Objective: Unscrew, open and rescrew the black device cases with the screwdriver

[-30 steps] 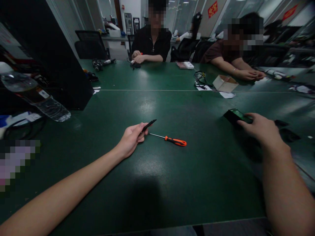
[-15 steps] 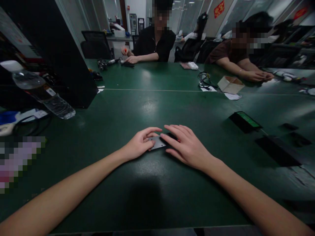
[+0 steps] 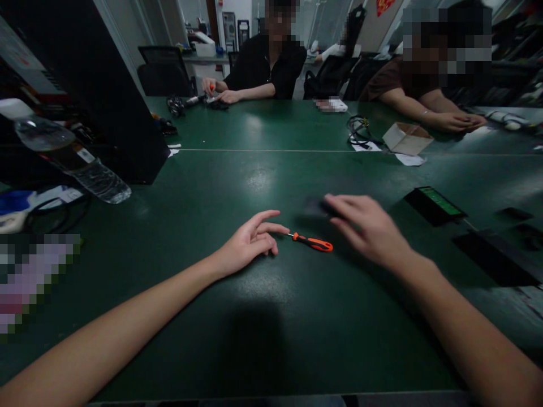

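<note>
An orange and black screwdriver (image 3: 314,242) lies on the green table (image 3: 190,339), its metal shaft pointing left. My left hand (image 3: 250,240) rests just left of it, fingers apart and holding nothing, a fingertip at or very near the shaft's tip. My right hand (image 3: 365,223) is above and right of the screwdriver, its fingers closed on a dark flat piece (image 3: 318,207). That piece is smeared by motion, so its details cannot be made out.
At right lie a black device with a green screen (image 3: 439,202) and a dark flat box (image 3: 494,257). A clear bottle (image 3: 72,152) stands at left beside a black post (image 3: 106,85). Across the table are an open carton (image 3: 407,138), cables (image 3: 358,130) and two seated people.
My right hand has lifted the flat piece and moved right with it. My left hand has let go of that piece. The screwdriver beneath has come into view.
</note>
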Demonstrator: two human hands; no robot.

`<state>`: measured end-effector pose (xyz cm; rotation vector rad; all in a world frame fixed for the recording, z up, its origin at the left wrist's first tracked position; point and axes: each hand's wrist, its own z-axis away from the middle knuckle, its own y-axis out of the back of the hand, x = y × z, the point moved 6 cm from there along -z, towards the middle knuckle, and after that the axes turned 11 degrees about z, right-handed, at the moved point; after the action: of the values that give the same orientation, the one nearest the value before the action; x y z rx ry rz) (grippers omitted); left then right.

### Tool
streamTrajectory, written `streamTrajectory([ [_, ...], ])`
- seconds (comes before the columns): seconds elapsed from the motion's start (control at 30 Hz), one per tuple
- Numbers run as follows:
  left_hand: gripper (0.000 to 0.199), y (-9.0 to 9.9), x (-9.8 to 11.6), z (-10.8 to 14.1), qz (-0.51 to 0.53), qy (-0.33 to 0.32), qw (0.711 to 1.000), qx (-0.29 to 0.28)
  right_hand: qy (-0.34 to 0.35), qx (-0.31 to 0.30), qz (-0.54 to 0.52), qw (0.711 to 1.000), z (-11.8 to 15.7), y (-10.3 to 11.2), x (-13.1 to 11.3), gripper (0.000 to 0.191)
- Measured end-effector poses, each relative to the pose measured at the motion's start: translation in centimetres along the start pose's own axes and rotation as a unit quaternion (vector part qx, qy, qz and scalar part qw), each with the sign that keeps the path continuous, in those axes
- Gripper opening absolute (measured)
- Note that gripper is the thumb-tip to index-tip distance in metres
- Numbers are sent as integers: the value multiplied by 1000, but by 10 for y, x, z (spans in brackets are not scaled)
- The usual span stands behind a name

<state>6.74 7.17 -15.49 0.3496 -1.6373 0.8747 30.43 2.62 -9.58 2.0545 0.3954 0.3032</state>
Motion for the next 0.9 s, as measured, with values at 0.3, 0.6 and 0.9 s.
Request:
streamTrajectory([
  [0.3,30,-2,0,0,-39,21,999,-15,-507,-127,228,822,98,26,199,55],
  [0.6,24,-4,-1,0,-41,17,999,-16,-511,-162,253,805,102,21,206,55],
  [0.9,18,-7,0,0,-48,18,998,-30,-517,-207,255,791,104,20,210,53],
])
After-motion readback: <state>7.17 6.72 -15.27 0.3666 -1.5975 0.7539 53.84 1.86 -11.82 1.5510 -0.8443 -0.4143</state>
